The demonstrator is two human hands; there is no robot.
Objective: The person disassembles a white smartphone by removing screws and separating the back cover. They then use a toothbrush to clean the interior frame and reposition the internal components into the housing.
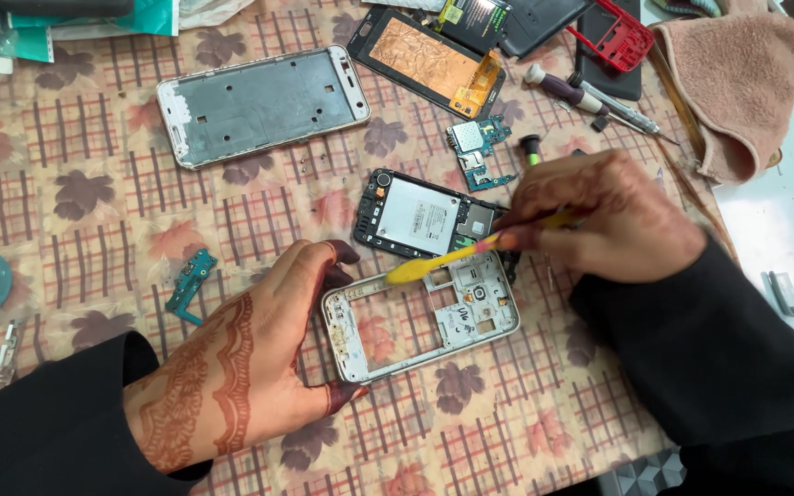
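So the phone is well and truly in pieces at this point. The left hand (232,367) is pressed flat against the left edge of the silver mid-frame (420,317), thumb and fingers spread around its corner to pin it to the tabletop (94,184). The right hand (608,225) is closed around a yellow-handled brush (443,262), whose yellow end lies over the top edge of that mid-frame, roughly dead centre of the view. The tool is motion-blurred, so I can't tell which end is the working one.

What looks done: the teardown. A black inner frame with a metal shield (425,219) sits just at 12 o'clock of the mid-frame, the small green main board (478,152) is out and lying beyond it, a little teal sub-board (190,283) is off at 9 o'clock, the display frame (264,104) lies at 11 o'clock, and another panel with copper backing (429,60) is at 12.

What seems left, as I read it: the mid-frame itself is the piece in hand, and nothing is reassembled yet. Screwdrivers (590,99) wait at 1 o'clock beside a pink cloth (746,83).
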